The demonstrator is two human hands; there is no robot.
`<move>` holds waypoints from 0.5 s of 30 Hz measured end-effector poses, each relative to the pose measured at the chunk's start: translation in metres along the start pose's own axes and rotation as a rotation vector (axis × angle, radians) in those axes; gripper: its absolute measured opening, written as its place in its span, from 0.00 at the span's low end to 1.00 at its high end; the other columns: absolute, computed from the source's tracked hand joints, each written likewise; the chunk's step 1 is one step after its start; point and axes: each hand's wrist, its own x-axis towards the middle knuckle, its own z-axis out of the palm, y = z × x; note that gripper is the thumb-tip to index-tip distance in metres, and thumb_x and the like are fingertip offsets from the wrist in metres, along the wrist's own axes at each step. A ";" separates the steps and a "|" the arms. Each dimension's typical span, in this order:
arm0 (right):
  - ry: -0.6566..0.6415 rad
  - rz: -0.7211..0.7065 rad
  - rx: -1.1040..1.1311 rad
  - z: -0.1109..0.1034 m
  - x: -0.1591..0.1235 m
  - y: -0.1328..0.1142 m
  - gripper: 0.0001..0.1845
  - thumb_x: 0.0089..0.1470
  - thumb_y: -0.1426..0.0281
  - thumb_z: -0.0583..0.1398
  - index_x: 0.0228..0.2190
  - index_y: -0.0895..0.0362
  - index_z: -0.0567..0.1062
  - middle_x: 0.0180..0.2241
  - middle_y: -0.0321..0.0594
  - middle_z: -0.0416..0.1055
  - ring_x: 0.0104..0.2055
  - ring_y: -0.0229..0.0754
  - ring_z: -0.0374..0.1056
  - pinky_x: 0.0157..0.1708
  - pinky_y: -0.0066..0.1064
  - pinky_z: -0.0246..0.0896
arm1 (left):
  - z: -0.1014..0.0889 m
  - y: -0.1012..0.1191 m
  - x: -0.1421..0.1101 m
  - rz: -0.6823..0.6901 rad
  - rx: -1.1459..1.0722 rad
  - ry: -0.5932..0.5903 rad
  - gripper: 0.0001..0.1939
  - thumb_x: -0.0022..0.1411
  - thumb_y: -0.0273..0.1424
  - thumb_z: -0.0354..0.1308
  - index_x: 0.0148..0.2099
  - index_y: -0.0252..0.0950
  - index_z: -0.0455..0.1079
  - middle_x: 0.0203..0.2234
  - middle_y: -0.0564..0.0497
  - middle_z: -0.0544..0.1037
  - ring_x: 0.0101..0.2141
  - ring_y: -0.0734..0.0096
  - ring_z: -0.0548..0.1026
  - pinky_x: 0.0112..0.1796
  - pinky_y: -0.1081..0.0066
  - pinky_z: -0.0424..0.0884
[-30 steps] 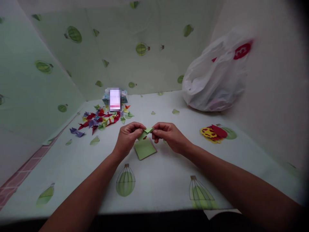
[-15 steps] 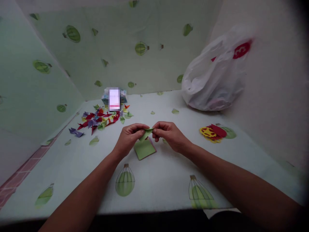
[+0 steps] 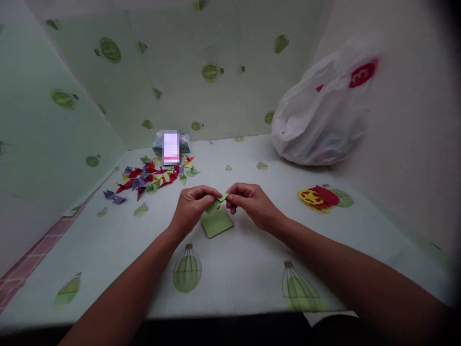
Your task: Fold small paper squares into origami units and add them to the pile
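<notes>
Both of my hands pinch one small folded piece of green paper [image 3: 217,202] just above the table. My left hand [image 3: 192,206] grips its left end with fingers curled. My right hand [image 3: 250,202] holds its right end between thumb and fingers. Directly beneath them lies a small stack of square paper sheets [image 3: 216,223], green on top with a pink edge showing.
A heap of folded paper shapes [image 3: 151,177] in red, purple, yellow and green lies at the back left, beside a small box [image 3: 171,146]. A white plastic bag [image 3: 320,115] leans at the back right. Red and yellow paper pieces [image 3: 319,198] lie at the right. Balloon-print walls enclose the table.
My hands have stayed in place above the stack; the fingers shifted slightly on the green paper, which now sits a little lower and more creased.
</notes>
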 end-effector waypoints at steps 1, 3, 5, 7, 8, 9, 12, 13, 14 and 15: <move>-0.007 0.009 0.013 0.000 0.000 0.000 0.08 0.50 0.66 0.65 0.26 0.58 0.75 0.23 0.35 0.72 0.24 0.34 0.65 0.28 0.30 0.61 | 0.000 0.000 0.000 0.009 0.013 -0.003 0.06 0.49 0.27 0.61 0.28 0.36 0.80 0.20 0.52 0.77 0.23 0.75 0.70 0.26 0.75 0.63; -0.019 0.024 0.041 -0.001 0.000 0.001 0.08 0.50 0.66 0.65 0.27 0.58 0.75 0.23 0.35 0.72 0.24 0.34 0.65 0.28 0.29 0.61 | 0.000 0.001 -0.001 0.028 0.042 -0.008 0.06 0.49 0.27 0.61 0.27 0.36 0.79 0.19 0.53 0.76 0.22 0.76 0.69 0.25 0.75 0.62; -0.039 0.034 0.063 -0.002 0.001 0.001 0.09 0.50 0.65 0.66 0.27 0.59 0.76 0.23 0.35 0.73 0.24 0.34 0.66 0.28 0.29 0.62 | 0.000 0.001 -0.001 0.039 0.071 -0.006 0.06 0.50 0.27 0.60 0.28 0.36 0.79 0.19 0.53 0.76 0.22 0.75 0.69 0.25 0.75 0.63; -0.064 0.042 0.087 -0.004 0.002 0.002 0.10 0.50 0.64 0.66 0.28 0.59 0.76 0.24 0.36 0.74 0.25 0.35 0.67 0.29 0.30 0.63 | 0.000 0.002 -0.002 0.047 0.100 0.003 0.07 0.50 0.27 0.59 0.28 0.36 0.79 0.20 0.53 0.77 0.23 0.74 0.70 0.26 0.74 0.64; -0.071 0.046 0.104 -0.005 0.002 0.002 0.10 0.50 0.64 0.66 0.28 0.59 0.76 0.24 0.37 0.74 0.25 0.35 0.68 0.30 0.30 0.64 | 0.000 0.003 -0.002 0.054 0.115 0.009 0.07 0.51 0.27 0.59 0.29 0.35 0.79 0.21 0.52 0.77 0.23 0.74 0.71 0.26 0.74 0.65; -0.075 0.052 0.121 -0.006 0.003 0.002 0.11 0.51 0.63 0.66 0.28 0.59 0.77 0.25 0.38 0.74 0.25 0.35 0.68 0.30 0.30 0.64 | 0.000 0.003 -0.002 0.063 0.130 0.014 0.07 0.51 0.27 0.58 0.29 0.35 0.79 0.21 0.52 0.77 0.24 0.73 0.71 0.26 0.73 0.65; -0.066 0.076 0.143 -0.007 0.004 0.003 0.14 0.53 0.60 0.65 0.28 0.60 0.77 0.25 0.39 0.75 0.25 0.35 0.68 0.28 0.30 0.65 | 0.000 0.004 -0.002 0.127 0.188 0.014 0.08 0.52 0.25 0.57 0.29 0.36 0.79 0.22 0.52 0.78 0.24 0.73 0.72 0.27 0.73 0.66; -0.064 0.085 0.135 -0.007 0.004 0.003 0.15 0.53 0.59 0.65 0.27 0.60 0.77 0.25 0.39 0.75 0.25 0.35 0.68 0.28 0.29 0.65 | 0.001 0.004 -0.002 0.157 0.214 0.009 0.09 0.51 0.24 0.57 0.29 0.36 0.79 0.23 0.52 0.79 0.24 0.73 0.72 0.27 0.73 0.66; -0.063 0.094 0.125 -0.007 0.004 0.003 0.15 0.53 0.59 0.65 0.26 0.60 0.77 0.24 0.39 0.75 0.25 0.35 0.68 0.28 0.29 0.65 | 0.001 0.004 -0.002 0.188 0.241 0.002 0.10 0.51 0.24 0.56 0.29 0.37 0.79 0.23 0.52 0.79 0.25 0.73 0.72 0.27 0.73 0.66; -0.063 0.103 0.115 -0.007 0.004 0.003 0.15 0.52 0.59 0.66 0.26 0.60 0.77 0.24 0.39 0.74 0.24 0.34 0.68 0.29 0.29 0.65 | 0.001 0.004 -0.002 0.214 0.263 -0.007 0.10 0.51 0.23 0.56 0.29 0.37 0.79 0.24 0.52 0.79 0.25 0.73 0.72 0.28 0.73 0.66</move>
